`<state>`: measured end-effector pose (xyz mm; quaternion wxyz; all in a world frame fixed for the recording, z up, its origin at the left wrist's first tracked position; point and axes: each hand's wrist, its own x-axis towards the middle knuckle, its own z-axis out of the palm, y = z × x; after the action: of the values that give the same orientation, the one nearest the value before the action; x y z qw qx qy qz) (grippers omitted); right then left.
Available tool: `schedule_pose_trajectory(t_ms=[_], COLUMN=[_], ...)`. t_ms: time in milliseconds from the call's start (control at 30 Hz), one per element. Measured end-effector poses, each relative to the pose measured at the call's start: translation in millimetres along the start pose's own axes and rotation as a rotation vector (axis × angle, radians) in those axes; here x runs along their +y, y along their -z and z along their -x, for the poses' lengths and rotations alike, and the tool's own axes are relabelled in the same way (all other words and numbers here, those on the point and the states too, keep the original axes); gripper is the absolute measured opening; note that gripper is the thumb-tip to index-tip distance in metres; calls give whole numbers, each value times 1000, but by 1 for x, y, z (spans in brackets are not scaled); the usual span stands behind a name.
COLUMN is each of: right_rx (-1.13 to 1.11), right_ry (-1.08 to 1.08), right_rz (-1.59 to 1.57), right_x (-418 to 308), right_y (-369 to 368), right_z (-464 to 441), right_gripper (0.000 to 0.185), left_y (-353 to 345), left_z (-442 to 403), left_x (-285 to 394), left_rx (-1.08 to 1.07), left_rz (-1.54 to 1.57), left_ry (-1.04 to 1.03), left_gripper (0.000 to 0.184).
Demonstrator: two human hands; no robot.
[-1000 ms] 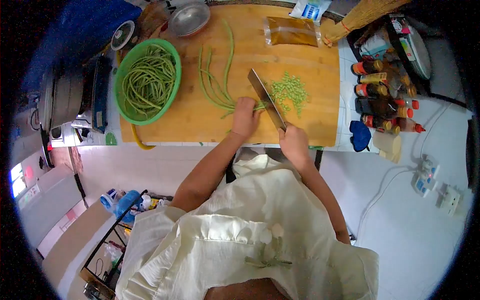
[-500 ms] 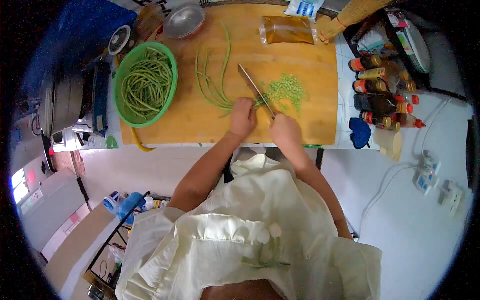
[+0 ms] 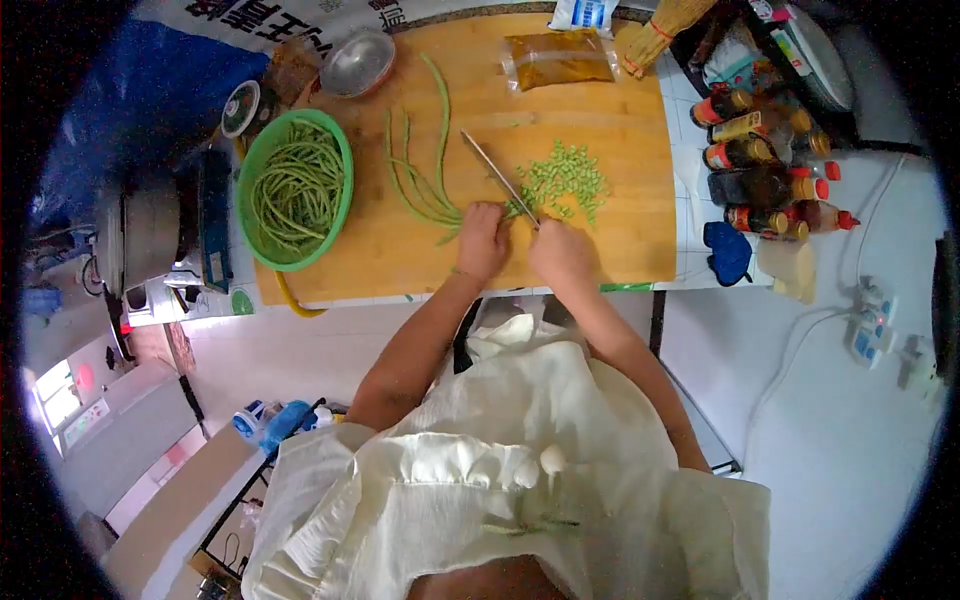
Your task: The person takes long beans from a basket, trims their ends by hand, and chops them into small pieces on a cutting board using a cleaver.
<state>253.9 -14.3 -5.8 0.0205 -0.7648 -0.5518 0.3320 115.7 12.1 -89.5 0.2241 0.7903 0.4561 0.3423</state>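
My left hand [image 3: 483, 243] is closed over a bundle of long green beans [image 3: 432, 190], pressing their ends to the wooden cutting board [image 3: 600, 110]. The long tails of the beans stretch away up and to the left. In my right hand [image 3: 560, 255] is the handle of a knife [image 3: 498, 175], its blade slanting up-left across the beans just right of my left fingers. Chopped bean pieces [image 3: 566, 180] lie in a loose heap to the right of the blade. A green basket [image 3: 345, 190] full of whole long beans stands on the board's left side.
A metal bowl [image 3: 358, 62] sits at the back left. Near the back edge lie a sealed bag of brown liquid [image 3: 560, 60] and a straw brush [image 3: 665, 35]. Several sauce bottles [image 3: 740, 155] line the right side, with a blue cloth-like item [image 3: 727, 252] below them.
The camera view has shifted and turned slightly. My hands stay in nearly the same place on the beans, with the knife still against them.
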Motion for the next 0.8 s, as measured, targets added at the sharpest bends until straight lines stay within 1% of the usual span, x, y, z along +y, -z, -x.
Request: schedule_pose_trajectory(t_ms=[67,167,233,267,400,467,533,600,733,800], right_rx=[-21,10,24,43,73,35,18,-1,-5,-22], right_ry=[-36,-51,-81,-111,-65,-9,0,11,-2,-14], right_rz=[-70,-82,-82,-90,-138,-41,-6,28,28,55], right_x=[9,40,42,42,39,40,41,41,34,32], right_y=[2,-19,-13,-8,10,14,12,10,11,12], right_z=[1,-4,4,8,21,23,22,21,21,19], right_gripper=[25,30,30,30,29,29,29,29,27,26], left_y=[-5,-4,-8,-13,-25,-27,-28,-25,-13,-1], left_z=[4,4,5,2,0,0,0,-1,0,5], left_x=[-7,-4,2,5,7,5,2,1,3,-2], left_rx=[-4,8,22,26,46,72,95,98,46,36], left_rz=[-12,-64,-97,-108,-94,-29,34,25,-43,-113], left_ry=[-2,-8,-12,21,121,147,170,99,124,-9], left_gripper=[17,18,18,19,21,22,23,26,23,19])
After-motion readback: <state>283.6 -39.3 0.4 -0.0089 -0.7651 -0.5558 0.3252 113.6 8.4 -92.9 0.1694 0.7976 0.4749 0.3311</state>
